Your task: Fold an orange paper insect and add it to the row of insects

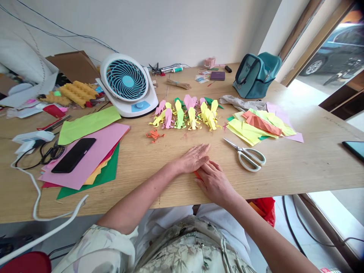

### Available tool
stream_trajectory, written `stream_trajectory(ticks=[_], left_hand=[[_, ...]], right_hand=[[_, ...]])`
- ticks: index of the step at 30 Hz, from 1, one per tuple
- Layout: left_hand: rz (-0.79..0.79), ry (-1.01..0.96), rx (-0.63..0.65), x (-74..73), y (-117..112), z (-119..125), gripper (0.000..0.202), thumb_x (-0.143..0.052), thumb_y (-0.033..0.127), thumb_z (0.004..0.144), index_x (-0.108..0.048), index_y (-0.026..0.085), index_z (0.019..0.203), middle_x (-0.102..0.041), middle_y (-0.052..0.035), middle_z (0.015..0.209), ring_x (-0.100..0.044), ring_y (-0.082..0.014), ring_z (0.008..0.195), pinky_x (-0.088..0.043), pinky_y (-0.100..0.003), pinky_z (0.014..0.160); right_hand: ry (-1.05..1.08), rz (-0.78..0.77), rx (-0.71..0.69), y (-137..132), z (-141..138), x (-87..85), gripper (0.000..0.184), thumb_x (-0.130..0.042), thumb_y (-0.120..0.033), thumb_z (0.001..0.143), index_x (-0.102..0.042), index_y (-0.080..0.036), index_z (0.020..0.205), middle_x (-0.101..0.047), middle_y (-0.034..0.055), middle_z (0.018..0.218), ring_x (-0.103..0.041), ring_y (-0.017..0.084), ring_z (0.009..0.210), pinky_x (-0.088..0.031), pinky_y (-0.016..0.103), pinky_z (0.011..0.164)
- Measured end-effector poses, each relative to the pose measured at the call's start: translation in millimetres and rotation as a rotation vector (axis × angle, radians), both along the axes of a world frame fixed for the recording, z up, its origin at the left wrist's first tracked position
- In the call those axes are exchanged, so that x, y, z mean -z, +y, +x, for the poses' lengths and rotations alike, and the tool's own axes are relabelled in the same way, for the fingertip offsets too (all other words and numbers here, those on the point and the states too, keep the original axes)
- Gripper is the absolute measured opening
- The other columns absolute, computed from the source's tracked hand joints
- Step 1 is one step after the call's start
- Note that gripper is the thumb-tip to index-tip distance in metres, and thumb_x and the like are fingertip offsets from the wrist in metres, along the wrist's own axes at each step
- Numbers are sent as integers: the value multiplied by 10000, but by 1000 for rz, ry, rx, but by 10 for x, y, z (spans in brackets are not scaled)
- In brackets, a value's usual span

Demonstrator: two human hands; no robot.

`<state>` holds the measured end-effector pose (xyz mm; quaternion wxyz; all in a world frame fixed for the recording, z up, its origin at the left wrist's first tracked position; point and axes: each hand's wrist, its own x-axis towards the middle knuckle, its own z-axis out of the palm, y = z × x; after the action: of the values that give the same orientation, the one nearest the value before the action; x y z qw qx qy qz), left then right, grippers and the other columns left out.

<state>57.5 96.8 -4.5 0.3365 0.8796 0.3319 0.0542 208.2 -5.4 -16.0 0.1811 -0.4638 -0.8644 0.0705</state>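
My left hand (195,158) lies flat on the wooden table (298,167), fingers stretched out and together. My right hand (213,182) rests palm down beside it, overlapping it slightly. Both press on a small piece of orange-red paper (196,174); only a sliver of it shows between the hands. Beyond the hands stands a row of several folded paper figures (187,113) in yellow, pink and green, and one small orange figure (154,135) sits apart at the left. Scissors (248,154) with white handles lie just right of my hands.
A stack of coloured sheets (257,125) lies at the right, and larger sheets (93,151) with a black phone (74,154) lie at the left. A desk fan (127,84), a teal bag (256,74), cables and clutter fill the back. Another phone (354,148) sits at the right edge.
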Motion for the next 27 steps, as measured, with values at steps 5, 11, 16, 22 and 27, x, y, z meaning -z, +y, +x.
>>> stream_trajectory(ticks=[5,11,16,22,27], left_hand=[[-74,-67,-43,10,60,3,843,-130,688,953,-149,131,1586,-110,-81,1662,-35,-221,1547,1,-371,1247],[-186,-225,-123,42,141,2,849,-293,732,913,-311,169,1547,-209,-83,1640,-101,-262,1541,-31,-405,1250],[-250,-476,-204,39,147,-98,706,-278,645,970,-371,207,1516,-342,-102,1595,-268,-245,1503,-183,-412,1237],[0,-689,-388,111,192,-264,528,-534,443,943,-500,148,1379,-594,-179,1360,-545,-266,1302,-411,-422,1102],[102,-640,-458,119,247,-364,388,-572,324,917,-577,171,1274,-659,-142,1231,-619,-244,1163,-512,-375,942]], right_hand=[[-13,-17,2,-9,8,-15,368,-464,-293,994,-585,-196,1327,-645,113,1247,-555,252,1211,-286,445,1129],[-25,-2,-6,-4,5,-20,394,-466,-296,992,-572,-181,1353,-615,139,1330,-538,266,1260,-300,461,1134],[56,-14,-1,-4,20,-30,362,-459,-264,990,-586,-162,1313,-596,141,1375,-539,270,1276,-324,480,1123],[347,4,93,37,107,-39,326,-464,-234,977,-577,-182,1278,-627,125,1298,-590,231,1186,-446,387,1000],[376,-162,324,257,90,-64,304,-512,-256,935,-578,-187,1224,-617,102,1144,-653,194,905,-502,331,823]])
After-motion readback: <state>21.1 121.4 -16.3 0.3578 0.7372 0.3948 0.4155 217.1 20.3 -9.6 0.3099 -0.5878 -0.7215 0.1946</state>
